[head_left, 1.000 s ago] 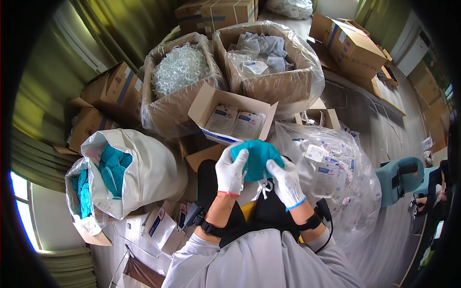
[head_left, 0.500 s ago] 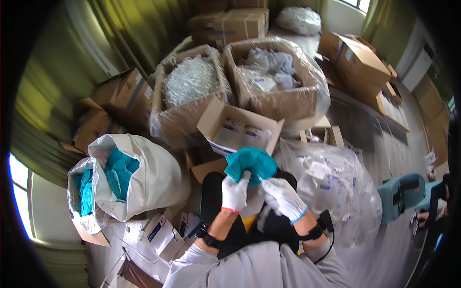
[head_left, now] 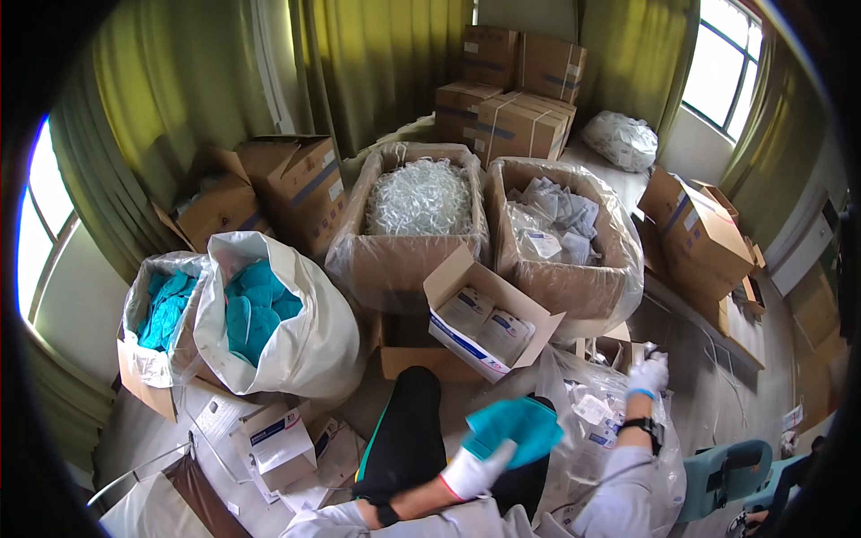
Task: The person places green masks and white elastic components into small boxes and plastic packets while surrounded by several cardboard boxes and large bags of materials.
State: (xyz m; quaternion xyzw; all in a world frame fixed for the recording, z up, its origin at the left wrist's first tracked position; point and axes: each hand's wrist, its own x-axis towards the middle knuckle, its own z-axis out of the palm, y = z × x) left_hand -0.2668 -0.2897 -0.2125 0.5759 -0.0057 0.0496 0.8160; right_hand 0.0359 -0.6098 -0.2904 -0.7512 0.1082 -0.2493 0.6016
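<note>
My left hand [head_left: 475, 471], in a white glove, is closed on the near edge of a teal fabric piece [head_left: 511, 432], folded and slightly blurred, above my lap. My right hand [head_left: 647, 374], gloved too, reaches out to the right, over the far edge of a clear plastic bag [head_left: 664, 430] of printed packets and close to a small open carton [head_left: 613, 350]. Its fingers are curled, and a small dark thing shows at their tips, too small to name. Ahead of my knees, an open white-sided box [head_left: 462, 348] holds flat clear packets [head_left: 502, 336].
Left stand a white sack [head_left: 314, 314] and a lined carton [head_left: 143, 386], both filled with teal fabric pieces. Two large plastic-lined cartons [head_left: 408, 269] [head_left: 565, 291] hold clear shreds and crumpled wrappers. Brown boxes [head_left: 516, 125] are stacked behind. A teal plastic chair [head_left: 731, 475] is at right.
My hands have parted. The left moved down and nearer with the teal fabric piece; the right let go of it and swung out right over the plastic bag. The view has shifted.
</note>
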